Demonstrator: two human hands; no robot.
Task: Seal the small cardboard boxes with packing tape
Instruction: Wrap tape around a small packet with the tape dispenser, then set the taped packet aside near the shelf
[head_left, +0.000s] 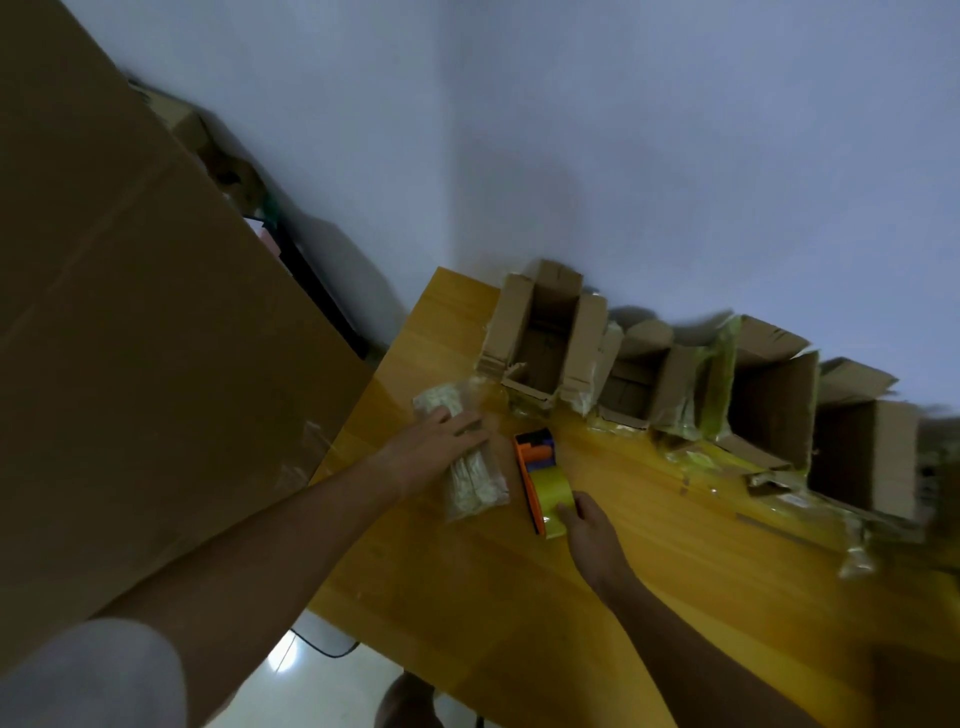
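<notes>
Your right hand (589, 525) grips the tape dispenser (540, 478) at its near end; its long axis runs near to far, twd the open boxes (540, 338) at the table's (649, 571) far edge. Left hand (441, 441) lies flat, fingers open, on a plastic packet (472, 483) just left of it.

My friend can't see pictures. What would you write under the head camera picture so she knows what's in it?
A person's left hand presses on a clear packet while the right hand touches an orange tape dispenser on a wooden table. A row of open small cardboard boxes lines the wall behind.
</notes>
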